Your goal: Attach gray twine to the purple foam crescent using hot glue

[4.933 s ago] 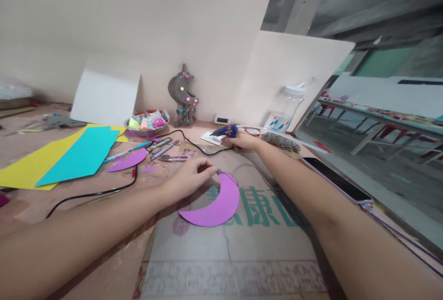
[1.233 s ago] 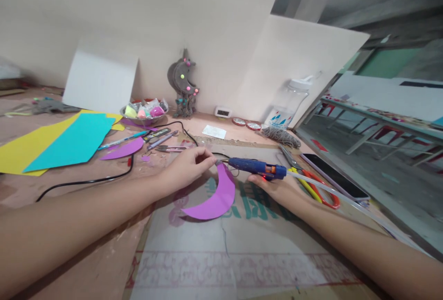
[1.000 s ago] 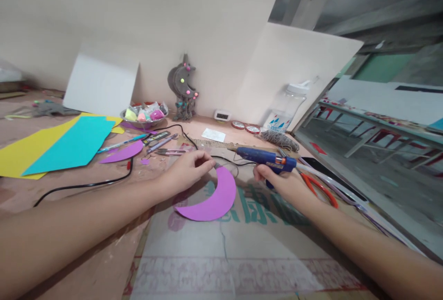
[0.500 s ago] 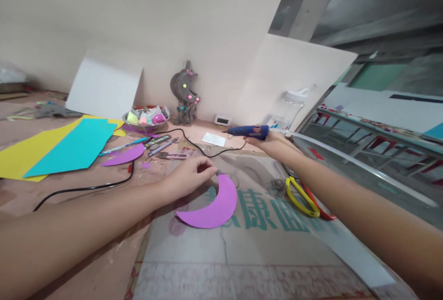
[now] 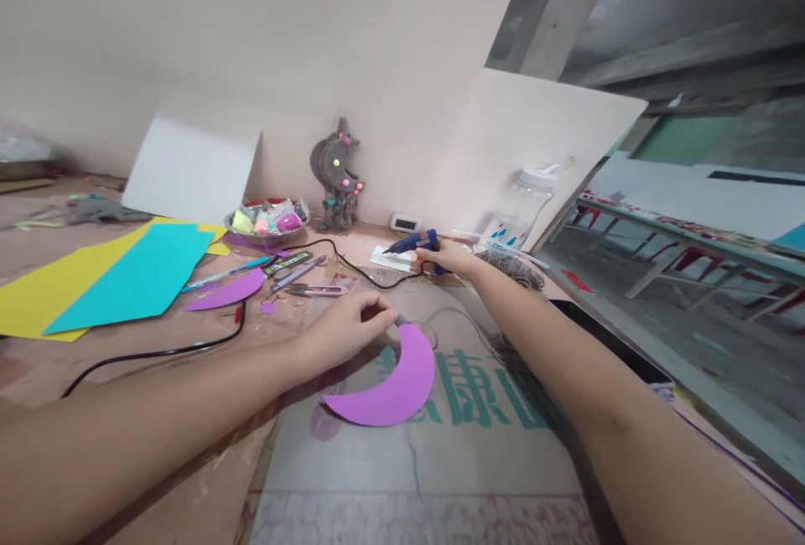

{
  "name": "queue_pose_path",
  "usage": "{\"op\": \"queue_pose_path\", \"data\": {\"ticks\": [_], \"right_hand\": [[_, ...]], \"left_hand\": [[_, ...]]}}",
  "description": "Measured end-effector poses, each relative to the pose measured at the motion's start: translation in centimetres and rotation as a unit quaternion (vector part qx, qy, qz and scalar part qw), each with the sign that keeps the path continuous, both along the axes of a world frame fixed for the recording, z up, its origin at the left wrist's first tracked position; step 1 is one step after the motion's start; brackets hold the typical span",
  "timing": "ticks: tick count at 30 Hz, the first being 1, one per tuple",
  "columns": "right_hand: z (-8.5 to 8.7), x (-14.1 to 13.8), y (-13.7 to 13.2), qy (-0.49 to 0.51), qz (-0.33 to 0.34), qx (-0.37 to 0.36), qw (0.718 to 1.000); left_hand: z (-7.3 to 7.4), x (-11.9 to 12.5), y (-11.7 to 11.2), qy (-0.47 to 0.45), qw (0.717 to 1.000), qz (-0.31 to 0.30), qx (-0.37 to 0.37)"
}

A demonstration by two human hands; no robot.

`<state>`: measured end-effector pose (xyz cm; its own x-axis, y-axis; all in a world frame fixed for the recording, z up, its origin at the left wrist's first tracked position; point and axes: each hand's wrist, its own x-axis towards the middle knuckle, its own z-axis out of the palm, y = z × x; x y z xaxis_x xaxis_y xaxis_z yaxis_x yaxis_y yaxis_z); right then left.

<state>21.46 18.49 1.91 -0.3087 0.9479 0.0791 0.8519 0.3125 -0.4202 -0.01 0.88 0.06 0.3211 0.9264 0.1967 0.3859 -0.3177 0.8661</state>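
A purple paper crescent moon (image 5: 397, 386) hangs just over the printed board, its upper tip pinched between the thumb and fingers of my left hand (image 5: 352, 323). Something grey, like yarn, is wrapped at that tip. Farther back, my right hand (image 5: 448, 258) grips a blue hot glue gun (image 5: 412, 243). Its nozzle points left, over a small white paper (image 5: 391, 258) on the table. A black cord (image 5: 352, 264) runs leftward from the glue gun.
Yellow and turquoise sheets (image 5: 135, 277) lie left, beside pens and thread snips (image 5: 316, 290). A bowl of coloured clay (image 5: 267, 220) and a decorated grey moon (image 5: 338, 163) stand behind. Grey yarn (image 5: 512, 267), a clear bottle (image 5: 525, 201) and a phone (image 5: 610, 344) are right.
My right hand has moved left and down with the glue gun, bringing its nozzle near the white paper. My left hand keeps its pinch on the moon. My right forearm now covers the scissors.
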Motion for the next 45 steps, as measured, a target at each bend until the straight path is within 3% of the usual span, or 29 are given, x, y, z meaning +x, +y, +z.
{"op": "queue_pose_path", "data": {"ticks": [7, 11, 14, 16, 17, 20, 23, 25, 27, 33, 39, 45], "right_hand": [[1.7, 1.7, -2.0, -0.049, -0.014, 0.038, 0.998], [2.1, 2.0, -5.8, -0.039, 0.002, 0.087, 0.995], [2.2, 1.4, -9.8, -0.006, 0.041, 0.072, 0.997], [2.0, 0.8, -12.5, 0.025, 0.065, 0.008, 0.998], [2.0, 0.6, -13.7, 0.103, 0.081, -0.096, 0.987], [1.7, 0.2, -16.1, 0.273, 0.087, -0.296, 0.911], [1.4, 0.1, -16.6, 0.350, 0.093, -0.393, 0.845], [0.9, 0.0, -16.3, 0.367, 0.102, -0.415, 0.826], [0.4, -0.1, -15.9, 0.371, 0.107, -0.396, 0.833], [-0.7, -0.6, -15.7, 0.342, 0.089, -0.206, 0.912], [-1.1, -0.7, -16.0, 0.308, 0.067, -0.137, 0.939], [-1.6, -0.8, -16.0, 0.299, 0.069, -0.094, 0.947]], "left_hand": [[0.0, 0.0, -0.1, -0.009, 1.000, -0.003, -0.008], [-0.1, 0.0, -0.1, -0.016, 1.000, -0.004, 0.002], [-0.1, 0.0, -0.1, -0.013, 1.000, -0.008, 0.010], [0.1, 0.0, -0.2, -0.012, 1.000, -0.012, 0.011], [0.2, 0.0, -0.2, -0.010, 1.000, -0.010, 0.011], [0.5, 0.1, -0.4, 0.004, 1.000, 0.008, 0.004], [0.6, 0.1, -0.6, 0.012, 1.000, 0.014, -0.006], [0.5, 0.1, -0.6, 0.007, 1.000, 0.007, -0.004], [0.4, 0.0, -0.6, 0.006, 1.000, 0.003, 0.000], [0.6, 0.0, -0.5, 0.018, 1.000, -0.006, 0.009], [0.5, 0.0, -0.4, 0.019, 1.000, -0.006, 0.012], [0.3, 0.0, -0.4, 0.026, 1.000, -0.014, 0.008]]}}
